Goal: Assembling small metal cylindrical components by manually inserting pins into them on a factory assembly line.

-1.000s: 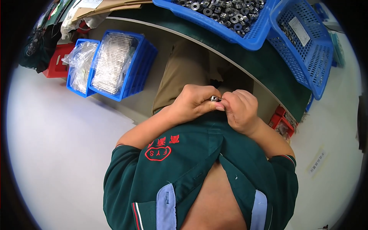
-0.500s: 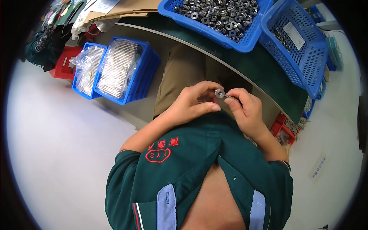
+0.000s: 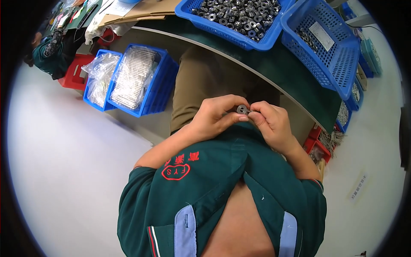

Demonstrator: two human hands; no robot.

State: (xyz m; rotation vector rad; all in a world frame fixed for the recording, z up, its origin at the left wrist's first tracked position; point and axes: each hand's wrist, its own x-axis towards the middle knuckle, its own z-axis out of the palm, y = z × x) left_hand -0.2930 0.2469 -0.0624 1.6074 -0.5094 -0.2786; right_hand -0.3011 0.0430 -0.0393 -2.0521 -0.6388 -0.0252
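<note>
I see the left hand [image 3: 214, 118] and right hand [image 3: 269, 124] meeting close to the chest, with a small metal ring [image 3: 242, 109] between their fingers, below the tabletop [image 3: 274, 64] edge. On the tabletop, a basket of metal rings [image 3: 239, 17] sits left of a tilted basket [image 3: 329, 47]. On the floor to my left, two bins of bagged parts [image 3: 128, 81] stand side by side.
</note>
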